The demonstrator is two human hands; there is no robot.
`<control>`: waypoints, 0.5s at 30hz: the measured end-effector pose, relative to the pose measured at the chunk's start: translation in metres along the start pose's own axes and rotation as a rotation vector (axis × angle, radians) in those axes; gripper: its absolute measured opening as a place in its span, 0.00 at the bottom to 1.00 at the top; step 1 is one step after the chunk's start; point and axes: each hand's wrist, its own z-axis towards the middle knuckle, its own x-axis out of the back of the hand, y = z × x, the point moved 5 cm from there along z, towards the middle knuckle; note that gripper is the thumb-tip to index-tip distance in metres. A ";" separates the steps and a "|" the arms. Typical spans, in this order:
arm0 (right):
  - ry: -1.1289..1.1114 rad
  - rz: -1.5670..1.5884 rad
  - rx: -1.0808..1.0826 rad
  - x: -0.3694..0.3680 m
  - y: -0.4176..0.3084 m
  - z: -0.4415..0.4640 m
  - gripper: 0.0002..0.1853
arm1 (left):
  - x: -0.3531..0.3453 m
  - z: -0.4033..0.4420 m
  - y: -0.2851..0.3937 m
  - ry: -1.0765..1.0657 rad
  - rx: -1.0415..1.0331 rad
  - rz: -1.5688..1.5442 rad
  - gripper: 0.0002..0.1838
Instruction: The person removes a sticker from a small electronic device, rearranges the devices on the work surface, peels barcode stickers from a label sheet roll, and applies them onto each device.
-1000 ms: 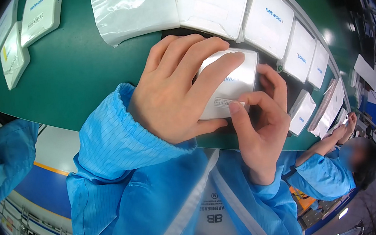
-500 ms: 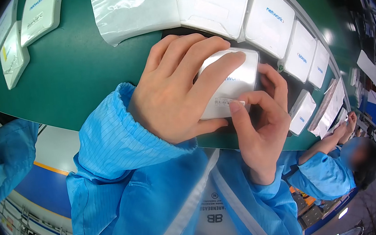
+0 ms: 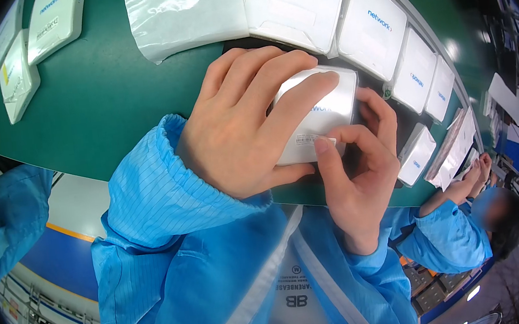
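A small white box [image 3: 338, 107] with blue lettering, partly covered, sits under my hands at the table's near side. My left hand [image 3: 248, 121] grips it from the left, index finger laid across its top and thumb along the near edge. Near the box's lower edge is a white barcode label [image 3: 305, 139]. At the label's right end, my right hand [image 3: 363, 172] has its thumb and index finger closed together, a bit of white showing between them. The other right fingers curl beside the box's right side.
Several white boxes marked "network" [image 3: 296, 4] line the far and right edge of the green table [image 3: 88, 117]. A clear plastic sheet [image 3: 186, 16] lies at the back. More white units [image 3: 55, 25] lie at far left. A co-worker [image 3: 447, 236] sits at right; another blue sleeve [image 3: 9, 216] is at left.
My right thumb has slid slightly left over the label, covering more of its right end. My left hand and the box have not moved. The co-worker's hands at right have shifted slightly.
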 end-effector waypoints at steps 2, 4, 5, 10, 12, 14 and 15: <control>0.003 -0.004 0.005 0.005 0.002 0.000 0.06 | -0.003 0.002 0.004 0.000 -0.003 0.002 0.48; 0.004 -0.009 0.009 0.005 0.001 0.000 0.06 | -0.004 0.002 0.004 0.003 -0.004 0.000 0.47; 0.008 -0.016 0.013 0.005 0.001 0.000 0.06 | -0.004 0.002 0.004 0.003 -0.003 -0.001 0.47; 0.026 -0.090 0.050 0.003 -0.004 0.000 0.06 | -0.004 0.002 0.004 0.009 -0.005 0.011 0.45; 0.044 -0.166 0.058 0.003 -0.007 0.000 0.06 | -0.004 0.002 0.004 0.010 -0.006 0.009 0.45; 0.051 -0.193 0.061 0.003 -0.012 0.000 0.07 | -0.004 0.002 0.004 0.010 -0.009 0.006 0.46; 0.058 -0.222 0.064 0.004 -0.015 0.001 0.07 | -0.004 0.002 0.004 0.011 -0.009 0.009 0.46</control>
